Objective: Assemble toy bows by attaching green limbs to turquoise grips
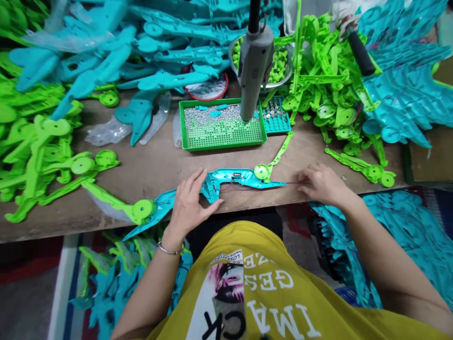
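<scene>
- Left hand [189, 203] lies flat, its grip open, on the teal part [244, 179] at the counter [148, 165] front edge.
- Right hand [320, 183] pinches a thin wire [292, 183] just beyond the part's tip.

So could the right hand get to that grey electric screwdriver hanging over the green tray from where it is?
Probably yes. The right hand rests at the table edge, and the bare tabletop between it and the screwdriver looks open; only the thin green arm lies nearby, low and flat.
</scene>
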Demonstrator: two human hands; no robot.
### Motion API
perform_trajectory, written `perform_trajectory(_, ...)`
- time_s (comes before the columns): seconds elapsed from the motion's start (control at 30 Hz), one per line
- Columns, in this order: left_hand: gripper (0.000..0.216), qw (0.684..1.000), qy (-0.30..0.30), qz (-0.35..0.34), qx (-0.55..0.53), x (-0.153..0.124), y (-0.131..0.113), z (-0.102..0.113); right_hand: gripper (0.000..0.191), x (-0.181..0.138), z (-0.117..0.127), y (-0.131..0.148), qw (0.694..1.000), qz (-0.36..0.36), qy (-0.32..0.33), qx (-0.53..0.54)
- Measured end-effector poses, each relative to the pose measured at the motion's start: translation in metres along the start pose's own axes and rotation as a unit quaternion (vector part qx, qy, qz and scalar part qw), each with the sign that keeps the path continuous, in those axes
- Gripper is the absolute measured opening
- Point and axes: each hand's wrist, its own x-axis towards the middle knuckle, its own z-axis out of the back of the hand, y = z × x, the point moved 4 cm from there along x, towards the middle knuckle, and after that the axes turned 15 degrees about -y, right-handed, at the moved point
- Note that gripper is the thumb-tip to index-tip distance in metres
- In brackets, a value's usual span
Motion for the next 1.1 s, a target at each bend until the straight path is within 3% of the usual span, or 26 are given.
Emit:
perform_trajectory(0.1,0.083,1.000,0.005,0.005,0.000,0.000,-0.002,0.001,0.014,-0.014,-0.004,0.006,0.998,0.041,0.039,0.034)
perform_trajectory(0.17,0.081,1.000,0.010,0.006,0.002,-0.001,-0.001,0.002,0.018,-0.020,0.002,0.022,0.989,0.060,0.081,0.112)
perform_trajectory(0.27,0.080,1.000,0.023,-0.003,0.008,0.000,0.006,0.008,0.017,-0.027,0.021,0.055,0.939,0.075,0.192,0.277)
perform_trajectory(0.33,0.080,0.999,0.033,-0.018,0.013,0.001,0.014,0.013,0.020,-0.023,0.038,0.075,0.895,0.047,0.218,0.386)
perform_trajectory(0.43,0.081,0.999,0.004,-0.037,0.021,0.003,0.020,0.026,0.027,-0.001,0.053,0.089,0.836,-0.058,0.112,0.533)
perform_trajectory(0.5,0.074,0.995,-0.087,-0.045,0.008,0.004,0.010,0.038,0.032,0.017,0.051,0.093,0.797,-0.125,0.025,0.591)
perform_trajectory(0.6,0.033,0.968,-0.240,-0.026,-0.067,0.001,-0.027,0.048,0.040,0.040,0.041,0.099,0.760,-0.163,-0.046,0.627)
perform_trajectory(0.63,0.017,0.966,-0.234,-0.006,-0.110,0.001,-0.041,0.044,0.041,0.046,0.039,0.102,0.755,-0.162,-0.058,0.633)
perform_trajectory(0.67,0.007,0.971,-0.185,0.020,-0.152,0.002,-0.056,0.035,0.041,0.050,0.038,0.105,0.751,-0.159,-0.066,0.637)
perform_trajectory(0.8,0.030,0.952,0.002,0.109,-0.285,0.009,-0.099,-0.010,0.037,0.056,0.044,0.115,0.746,-0.141,-0.079,0.645)
perform_trajectory(0.9,0.037,0.898,0.090,0.180,-0.391,0.014,-0.110,-0.035,0.033,0.054,0.049,0.117,0.750,-0.130,-0.095,0.641)
perform_trajectory(1.0,0.025,0.840,0.099,0.267,-0.462,0.018,-0.112,-0.048,0.032,0.050,0.050,0.114,0.757,-0.130,-0.115,0.630)
perform_trajectory(1.1,0.015,0.809,0.086,0.312,-0.491,0.022,-0.117,-0.056,0.034,0.046,0.050,0.112,0.765,-0.142,-0.123,0.616)
